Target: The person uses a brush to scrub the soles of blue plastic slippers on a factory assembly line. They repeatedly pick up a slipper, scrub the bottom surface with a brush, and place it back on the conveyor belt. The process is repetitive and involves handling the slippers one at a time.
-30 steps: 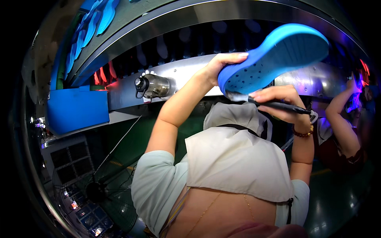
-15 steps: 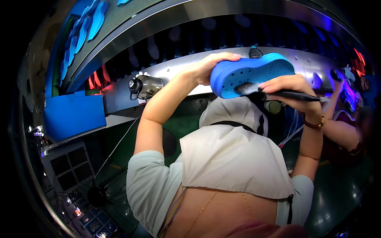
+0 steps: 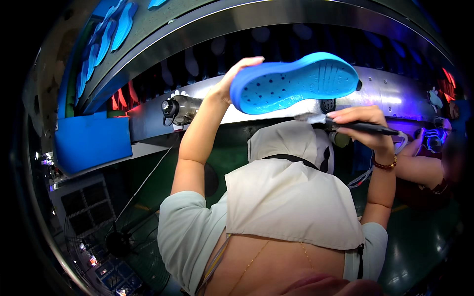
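My left hand (image 3: pixel 236 79) grips the left end of a blue shoe sole (image 3: pixel 291 88), raised and tilted so its inner face shows. That face has small dark holes at the left end and ridges at the right end. The inner surface looks glossy in places. In my right hand (image 3: pixel 363 123), below the sole, is a brush (image 3: pixel 308 118) with a black handle and pale bristles. A clear tube (image 3: pixel 402 143) runs from the far end of the handle. The bristles are just below the sole's lower edge, apart from it.
A metal ledge (image 3: pixel 390 91) runs behind my hands, with a dark bottle (image 3: pixel 185 109) on its left part. Beyond it hang rows of soles in a dark line. A blue box (image 3: pixel 93 143) stands left. More blue soles (image 3: pixel 124 27) lie upper left. At right, another person's arm (image 3: pixel 419 170) works nearby.
The brush has left the sole's inner face and moved down. My left hand has shifted the sole left and turned it, so more of its inside shows. The other person's hand has moved down.
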Tool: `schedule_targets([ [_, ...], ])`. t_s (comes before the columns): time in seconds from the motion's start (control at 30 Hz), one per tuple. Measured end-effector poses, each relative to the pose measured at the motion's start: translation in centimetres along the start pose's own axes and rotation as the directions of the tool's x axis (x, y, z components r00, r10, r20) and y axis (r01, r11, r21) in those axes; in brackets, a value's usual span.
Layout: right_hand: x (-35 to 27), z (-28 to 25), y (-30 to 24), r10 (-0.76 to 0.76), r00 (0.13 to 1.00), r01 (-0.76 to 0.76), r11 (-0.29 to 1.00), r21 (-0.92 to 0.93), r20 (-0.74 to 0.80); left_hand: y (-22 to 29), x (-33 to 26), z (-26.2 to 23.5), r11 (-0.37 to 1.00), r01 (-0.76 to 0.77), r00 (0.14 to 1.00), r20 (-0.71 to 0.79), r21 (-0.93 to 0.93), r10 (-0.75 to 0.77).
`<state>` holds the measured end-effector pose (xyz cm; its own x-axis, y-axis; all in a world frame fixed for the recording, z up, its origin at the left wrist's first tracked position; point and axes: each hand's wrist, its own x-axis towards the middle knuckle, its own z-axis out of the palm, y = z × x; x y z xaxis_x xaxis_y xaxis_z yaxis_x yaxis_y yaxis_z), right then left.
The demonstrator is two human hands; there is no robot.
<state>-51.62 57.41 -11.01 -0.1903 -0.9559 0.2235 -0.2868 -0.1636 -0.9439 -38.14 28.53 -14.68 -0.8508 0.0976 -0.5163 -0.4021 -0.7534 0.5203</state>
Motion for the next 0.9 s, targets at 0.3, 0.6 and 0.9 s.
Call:
schedule_targets([
  [0.3, 3.5, 3.0, 4.3, 0.279, 0.878, -0.243, 0.960, 0.139, -0.389, -6.6, 6.1, 1.3, 0.926, -0.188, 0.929, 0.246, -0.328, 0.276],
  [0.6, 2.4, 7.7, 1.6, -0.158, 0.986, 0.130, 0.931, -0.341, -0.057, -6.2, 6.2, -0.3, 0.884, -0.432, 0.897, 0.012, -0.178, 0.441],
  [0.9, 5.6, 4.9, 1.2, -0.110, 0.960, 0.098, 0.993, -0.059, -0.258, -4.8, 4.6, 4.2, 0.834, -0.413, 0.850, 0.175, -0.365, 0.497],
])
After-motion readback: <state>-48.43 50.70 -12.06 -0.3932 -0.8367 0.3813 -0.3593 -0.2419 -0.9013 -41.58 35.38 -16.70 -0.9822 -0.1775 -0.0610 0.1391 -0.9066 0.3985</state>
